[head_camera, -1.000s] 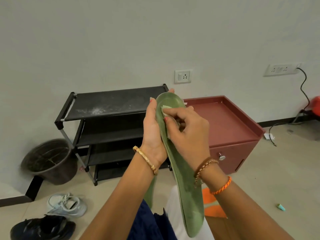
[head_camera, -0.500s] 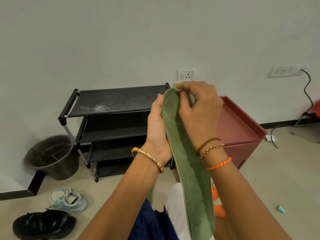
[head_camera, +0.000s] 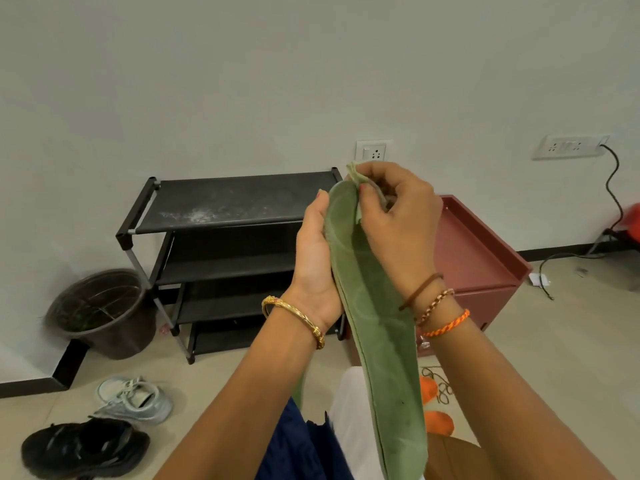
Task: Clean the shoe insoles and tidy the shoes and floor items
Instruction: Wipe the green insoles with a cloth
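Both hands hold the green insole point(head_camera: 377, 327) (right point(head_camera: 398, 223) pinching a cloth point(head_camera: 356, 178)).

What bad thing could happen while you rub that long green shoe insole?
The small pale green wipe is pinched by the right hand at the very tip of the long green insole, so it might slide off the end. The left hand holds only the upper part, so the floppy lower end may bend.

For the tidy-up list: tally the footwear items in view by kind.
Green insole, gripped by left hand and wiped by right hand with a cloth: 1
Pale sneaker on floor: 1
Black shoe on floor: 1
Total: 3
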